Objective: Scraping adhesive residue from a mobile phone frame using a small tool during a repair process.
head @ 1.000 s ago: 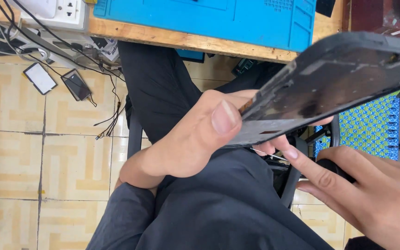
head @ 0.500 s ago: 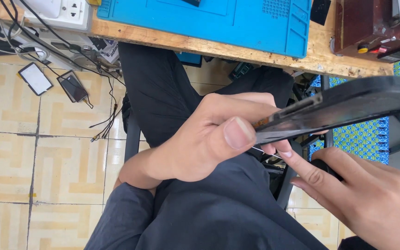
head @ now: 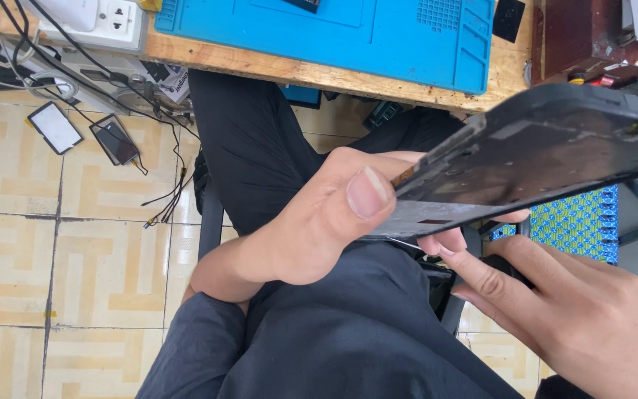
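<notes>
Two hands work on a dark frame (head: pixel 548 166), held tilted over the lap, below the bench edge. Left hand (head: pixel 311 222) grips its near end, thumb pressed on the edge, fingers curled underneath. Right hand (head: pixel 577 325) sits under the frame, fingers half spread, tips touching the underside w/ a thin metal tool (head: pixel 404 242) just beside them. Blue mat (head: pixel 334 33) lies on the bench above; two phones (head: pixel 83 133) and cables on the tile floor at left.
</notes>
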